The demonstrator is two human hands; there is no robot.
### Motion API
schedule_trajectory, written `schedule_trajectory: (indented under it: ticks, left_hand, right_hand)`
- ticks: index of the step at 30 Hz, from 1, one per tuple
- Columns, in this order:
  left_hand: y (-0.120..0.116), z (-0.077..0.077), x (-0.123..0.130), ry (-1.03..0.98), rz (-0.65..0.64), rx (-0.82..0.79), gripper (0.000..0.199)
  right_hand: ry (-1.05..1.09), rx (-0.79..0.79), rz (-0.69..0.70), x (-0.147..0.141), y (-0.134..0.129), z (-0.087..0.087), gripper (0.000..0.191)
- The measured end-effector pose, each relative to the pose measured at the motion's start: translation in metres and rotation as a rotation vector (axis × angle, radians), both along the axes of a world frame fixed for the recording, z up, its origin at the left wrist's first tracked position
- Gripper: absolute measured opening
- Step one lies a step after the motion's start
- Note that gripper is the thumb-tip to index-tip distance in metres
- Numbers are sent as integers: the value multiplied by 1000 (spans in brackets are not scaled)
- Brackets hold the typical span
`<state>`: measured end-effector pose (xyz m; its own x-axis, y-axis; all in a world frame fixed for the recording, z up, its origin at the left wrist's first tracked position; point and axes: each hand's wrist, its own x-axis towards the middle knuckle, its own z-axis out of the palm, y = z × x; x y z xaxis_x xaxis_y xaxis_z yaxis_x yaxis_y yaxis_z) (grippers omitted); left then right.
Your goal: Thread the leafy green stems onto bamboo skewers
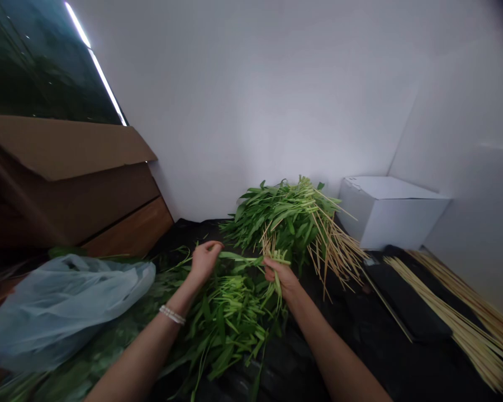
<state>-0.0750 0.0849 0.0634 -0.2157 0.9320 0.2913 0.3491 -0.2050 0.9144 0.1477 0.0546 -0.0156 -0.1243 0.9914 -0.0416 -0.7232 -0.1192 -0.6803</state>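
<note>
My right hand (281, 276) is closed around a small bunch of pale green stalks (278, 286) of a leafy vegetable, their cut ends sticking out past the fingers. From that bunch a long leafy stalk (243, 257) stretches left to my left hand (206, 260), whose thumb and fingers are pinched at its leaf end. Below both hands lies a loose heap of leafy greens (235, 312), stems mostly pointing inward. Farther back, a larger pile of greens (276, 212) has thin wooden sticks (339, 243) fanning out of it to the right.
On the left are a translucent plastic bag (67, 307) and an open cardboard box (79, 184). A white box (394, 209) stands at the back right. Bundles of thin sticks (448, 312) lie beside a dark flat object (406, 301) on black sheeting (360, 346). A white wall (268, 100) closes the back.
</note>
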Motion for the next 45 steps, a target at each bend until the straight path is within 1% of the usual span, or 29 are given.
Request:
schedule_trajectory:
  ticks: [1,3,6,8,10,12,13,15,16,18,20,22,23,25,27,29,31,32,34,36,38,39,42,44,45]
  left_hand:
    - [4,4,-8,-50,24,-11,14]
    - [10,12,-22,-142,28,-39,20]
    - [11,24,-35,-270,-28,-118,18]
    - [9,28,-35,-425,-81,-206,13]
    - [6,29,-31,-594,-137,-282,11]
    - [3,28,-24,-653,-199,-296,11]
    - [1,27,-19,-621,-225,-279,11]
    - [-3,26,-10,-438,-279,-223,18]
    - [-5,26,-4,-291,-314,-189,24]
    - [-9,25,8,89,-402,-98,34]
    - [-12,25,20,447,-507,-5,33]
    - [-13,24,28,684,-587,64,24]
    - [-13,23,31,770,-612,89,22]
    - [-14,22,33,890,-619,134,23]
    - [-16,21,34,953,-576,167,22]
    - [-18,18,36,967,-507,184,20]
    - [-18,16,38,889,-428,176,16]
    - [-17,14,39,787,-382,153,13]
    - [-11,14,36,508,-262,79,9]
    - [-3,17,26,268,-135,19,12]
    - [5,23,8,164,-40,13,19]
    - [8,27,-1,114,-21,15,21]
    - [13,36,-26,-145,-28,-21,22]
    - [14,37,-34,-268,-47,-52,24]
    - [14,37,-35,-291,-64,-61,24]
  right_hand:
    - [6,-4,-14,3,2,-1,26]
    - [15,-6,-30,9,5,-2,27]
    - [8,0,-11,13,6,-3,27]
    - [-13,10,14,13,4,-2,27]
    - [-36,22,34,12,2,-1,27]
    - [-50,32,37,12,1,0,27]
    - [-55,36,34,11,0,0,27]
    - [-66,41,30,11,-1,1,28]
    - [-73,44,33,10,-1,1,28]
    - [-88,54,45,9,-2,2,27]
    - [-106,68,57,9,-3,3,26]
    - [-124,71,60,9,-3,5,26]
    - [-129,67,57,9,-4,6,26]
    - [-133,54,39,10,-4,7,28]
    - [-127,40,21,10,-4,9,30]
    - [-124,26,15,8,-4,8,32]
    - [-114,19,15,5,-3,7,33]
    - [-103,20,16,4,-3,6,33]
    - [-62,22,7,3,0,5,33]
    - [-1,2,-32,6,3,3,32]
    - [65,-39,-83,14,7,3,29]
    - [94,-55,-91,18,8,3,29]
    - [156,-87,-69,26,11,3,30]
    - [179,-124,-63,27,11,3,32]
    - [186,-142,-67,27,11,3,33]
